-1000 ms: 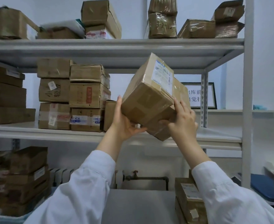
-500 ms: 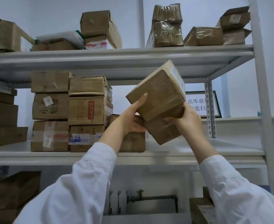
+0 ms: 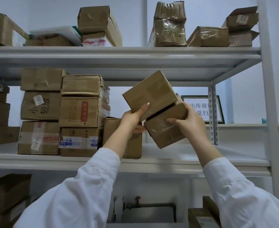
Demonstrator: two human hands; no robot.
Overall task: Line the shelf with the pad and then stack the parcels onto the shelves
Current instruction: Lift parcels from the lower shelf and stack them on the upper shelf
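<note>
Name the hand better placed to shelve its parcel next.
Probably right: the right hand grips the lower parcel, nearest the bare middle shelf; the left hand holds the upper parcel higher.

Cool, dim, even light is cast throughout. Shadow is thrown under the upper shelf (image 3: 119, 54). The right upright (image 3: 268, 99) is tilted by wide-angle distortion; the sleeves (image 3: 79, 195) are slightly blurred.

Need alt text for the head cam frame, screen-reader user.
A person's left hand grips the upper parcel and the right hand grips the lower parcel of a tilted pair of brown boxes, held in the air in front of the middle shelf. To the left, stacked boxes stand on that shelf; other cartons sit on the top shelf.
</note>
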